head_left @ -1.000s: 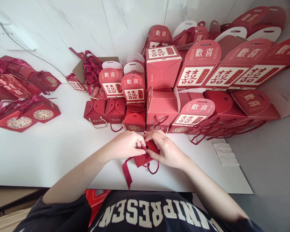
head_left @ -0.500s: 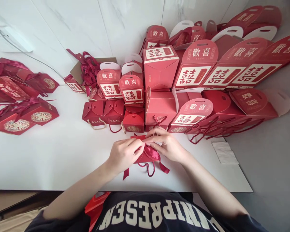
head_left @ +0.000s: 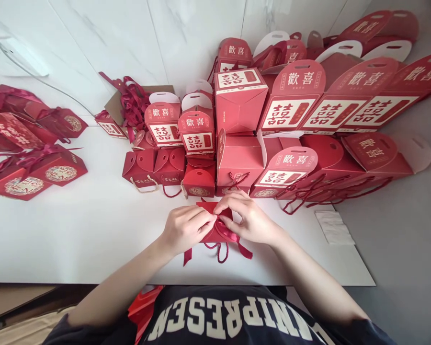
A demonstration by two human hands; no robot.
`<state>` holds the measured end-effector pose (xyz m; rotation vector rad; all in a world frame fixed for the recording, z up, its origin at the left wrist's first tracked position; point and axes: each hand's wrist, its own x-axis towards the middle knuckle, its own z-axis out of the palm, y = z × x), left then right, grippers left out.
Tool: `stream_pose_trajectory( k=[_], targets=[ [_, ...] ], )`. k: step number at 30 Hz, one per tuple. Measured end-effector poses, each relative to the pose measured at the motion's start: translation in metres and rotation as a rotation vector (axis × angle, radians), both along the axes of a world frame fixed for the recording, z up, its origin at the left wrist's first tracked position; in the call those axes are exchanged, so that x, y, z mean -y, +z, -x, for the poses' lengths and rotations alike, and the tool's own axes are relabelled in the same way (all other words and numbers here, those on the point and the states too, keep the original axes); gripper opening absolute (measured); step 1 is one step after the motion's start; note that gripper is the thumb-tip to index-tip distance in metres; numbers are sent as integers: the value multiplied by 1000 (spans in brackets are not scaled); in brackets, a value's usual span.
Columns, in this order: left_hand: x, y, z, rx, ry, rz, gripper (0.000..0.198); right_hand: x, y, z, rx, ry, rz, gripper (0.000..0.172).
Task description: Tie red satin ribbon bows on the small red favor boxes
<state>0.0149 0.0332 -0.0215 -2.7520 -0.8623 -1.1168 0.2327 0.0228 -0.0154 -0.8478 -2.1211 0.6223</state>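
Observation:
A small red gift box sits near the table's front edge, partly covered by my hands. Dark red satin ribbon crosses its top, with one tail hanging at each side. A twisted red cord handle loops out in front of the box. My left hand is closed, thumb and forefinger pinching the ribbon at the middle of the box top. From the other side, my right hand pinches ribbon at the same spot with curved fingers. The knot area between the fingertips is mostly hidden.
Red gift boxes are stacked along the wall behind and to the right. Finished-looking ribboned boxes stand at the left. An open carton holds loose ribbons. White tissues lie at the right table edge.
My right fingers have spread and curved more around the middle of the ribbon. The ribbon loop on the right lies lower and flatter. My left hand has barely shifted.

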Motion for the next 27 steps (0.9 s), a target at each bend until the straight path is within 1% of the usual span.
stream_pose_trajectory(
  k=[3, 5, 8, 10, 12, 14, 17, 19, 23, 25, 27],
  targets=[
    [1, -1, 0, 15, -2, -11, 17, -1, 0, -1, -53, -22, 10, 20],
    [1, -1, 0, 14, -8, -23, 16, 0, 0, -1, -53, -46, 44, 23],
    [2, 0, 0, 4, -18, -32, 18, 0, 0, 0, -61, 14, 137, 30],
    [2, 0, 1, 1, -21, -34, 18, 0, 0, 0, -78, 39, 156, 31],
    [2, 0, 1, 4, -17, -30, 18, 0, -1, -1, -111, -1, 134, 30],
    [1, 0, 1, 11, -12, -23, 17, 0, -1, -3, -151, -37, 147, 31],
    [1, -1, 1, 17, -7, -18, 16, 1, -1, -3, -148, 2, 213, 38],
    [0, 0, 0, 13, -11, -16, 17, 1, -2, -1, -120, 20, 197, 37],
    [0, 0, -1, 14, 0, -21, 17, 3, -5, 2, -199, -89, 111, 26],
    [0, 0, -1, 14, 8, -22, 16, 5, -5, 3, -214, -93, 140, 30],
    [1, 1, -2, 12, 8, -19, 17, 5, -5, 3, -174, -42, 180, 37]
  ],
)
